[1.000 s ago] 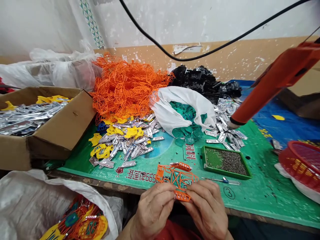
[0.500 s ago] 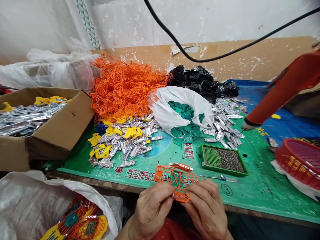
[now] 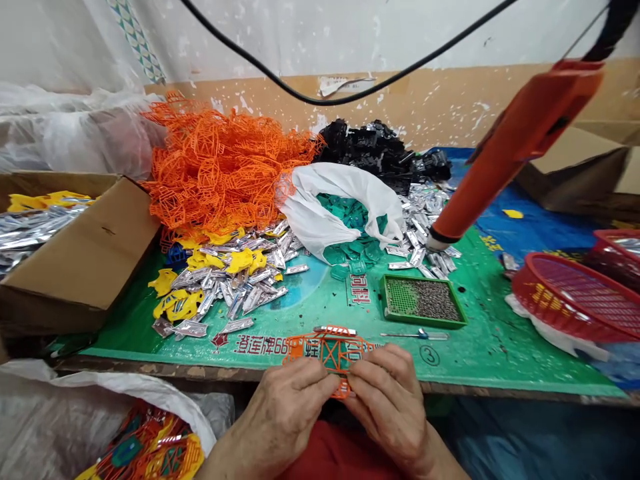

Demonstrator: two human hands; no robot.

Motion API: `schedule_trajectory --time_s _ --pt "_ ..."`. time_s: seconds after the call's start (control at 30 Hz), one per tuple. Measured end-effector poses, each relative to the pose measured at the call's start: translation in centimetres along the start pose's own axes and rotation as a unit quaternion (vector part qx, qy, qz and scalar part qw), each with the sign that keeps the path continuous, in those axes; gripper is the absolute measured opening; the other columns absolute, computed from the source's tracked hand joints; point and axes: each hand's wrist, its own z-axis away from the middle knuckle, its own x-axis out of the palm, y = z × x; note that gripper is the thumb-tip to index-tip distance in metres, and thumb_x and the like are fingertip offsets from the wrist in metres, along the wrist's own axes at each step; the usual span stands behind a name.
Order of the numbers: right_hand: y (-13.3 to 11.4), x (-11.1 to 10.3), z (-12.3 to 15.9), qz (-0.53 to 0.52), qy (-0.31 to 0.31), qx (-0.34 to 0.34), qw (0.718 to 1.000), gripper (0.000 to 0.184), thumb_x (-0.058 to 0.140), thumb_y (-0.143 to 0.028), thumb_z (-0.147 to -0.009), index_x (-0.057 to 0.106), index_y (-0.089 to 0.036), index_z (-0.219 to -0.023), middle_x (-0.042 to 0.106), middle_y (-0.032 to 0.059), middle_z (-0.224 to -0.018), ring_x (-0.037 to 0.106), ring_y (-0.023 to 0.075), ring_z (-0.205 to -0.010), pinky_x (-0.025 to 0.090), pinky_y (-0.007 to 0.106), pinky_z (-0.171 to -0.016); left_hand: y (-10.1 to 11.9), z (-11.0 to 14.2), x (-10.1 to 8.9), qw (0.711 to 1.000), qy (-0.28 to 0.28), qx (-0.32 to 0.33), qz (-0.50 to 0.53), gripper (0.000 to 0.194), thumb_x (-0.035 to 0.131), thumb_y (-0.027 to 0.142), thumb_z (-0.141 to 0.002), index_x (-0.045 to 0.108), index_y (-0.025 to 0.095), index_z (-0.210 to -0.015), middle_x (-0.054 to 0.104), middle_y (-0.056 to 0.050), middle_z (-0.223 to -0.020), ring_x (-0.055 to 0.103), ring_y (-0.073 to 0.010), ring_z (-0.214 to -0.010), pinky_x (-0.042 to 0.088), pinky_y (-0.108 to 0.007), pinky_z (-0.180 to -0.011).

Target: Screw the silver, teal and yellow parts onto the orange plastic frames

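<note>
My left hand (image 3: 283,413) and my right hand (image 3: 387,400) both pinch a small orange lattice frame (image 3: 327,351) at the near edge of the green mat (image 3: 320,303). A silver strip and a green piece sit in the frame. Both hands have their fingers closed on its lower end. Just beyond it lie a green tray of tiny screws (image 3: 423,301) and a small screwdriver (image 3: 415,335).
Piles at the back: orange frames (image 3: 220,167), black parts (image 3: 380,147), green pieces in a white bag (image 3: 350,207), silver and yellow pieces (image 3: 225,280). An orange hanging power screwdriver (image 3: 505,147) dangles at right. Cardboard box (image 3: 75,260) left, red baskets (image 3: 575,287) right, bag of finished pieces (image 3: 145,450) lower left.
The view has shifted, so everything sits further left and lower. The hanging orange tool swung at right. My hands keep their grip on the frame, drawn slightly nearer to me.
</note>
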Motion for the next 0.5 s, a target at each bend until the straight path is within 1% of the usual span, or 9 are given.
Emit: schedule_trajectory --time_s 0.13,0.23,0.3,0.43,0.5 --pt "-0.2 -0.09 0.3 0.007 0.025 0.003 1.0 0.008 0.068 -0.016 -0.076 0.063 -0.015 -0.083 0.068 0.0046 -0.079 0.054 0.0196 -0.088 0.043 0.04 -0.084 -0.18 0.23 -0.34 0.999 0.015 0.035 -0.011 0.023 0.044 0.006 -0.088 0.062 0.013 -0.102 0.06 -0.004 -0.071 0.048 -0.016 -0.065 0.04 -0.026 -0.055" --pt "-0.27 -0.22 0.33 0.018 0.032 -0.007 0.999 0.01 0.066 -0.019 -0.078 0.063 -0.014 -0.086 0.067 0.005 -0.081 0.053 0.0196 -0.09 0.043 0.041 -0.086 -0.12 0.39 -0.37 0.998 0.031 0.052 -0.02 0.026 0.045 0.004 -0.087 0.06 0.012 -0.107 0.063 -0.005 -0.074 0.046 -0.0165 -0.068 0.04 -0.027 -0.057" --pt "-0.25 -0.31 0.35 0.027 0.04 -0.007 0.999 0.012 0.065 -0.021 -0.079 0.063 -0.014 -0.088 0.066 0.0054 -0.084 0.052 0.0203 -0.093 0.042 0.042 -0.089 -0.1 0.45 -0.36 0.998 0.04 0.055 -0.017 0.027 0.045 0.003 -0.087 0.06 0.012 -0.108 0.064 -0.006 -0.077 0.046 -0.0169 -0.071 0.042 -0.027 -0.061" --pt "-0.22 -0.47 0.34 0.04 0.056 -0.002 0.998 0.017 0.071 -0.023 -0.073 0.062 -0.016 -0.087 0.065 0.004 -0.085 0.052 0.0203 -0.095 0.04 0.043 -0.092 -0.38 0.49 -0.18 0.996 0.06 0.061 0.006 0.027 0.046 0.002 -0.086 0.061 0.012 -0.107 0.065 -0.006 -0.082 0.047 -0.0169 -0.076 0.044 -0.028 -0.068" --pt "-0.27 -0.48 0.23 0.04 0.051 -0.005 0.998 0.015 0.071 -0.022 -0.073 0.063 -0.017 -0.085 0.066 0.0027 -0.084 0.051 0.0196 -0.095 0.038 0.043 -0.093 -0.62 0.43 -0.03 0.996 0.065 0.06 0.012 0.028 0.046 0.001 -0.086 0.061 0.013 -0.106 0.065 -0.006 -0.081 0.047 -0.0166 -0.076 0.044 -0.028 -0.069"
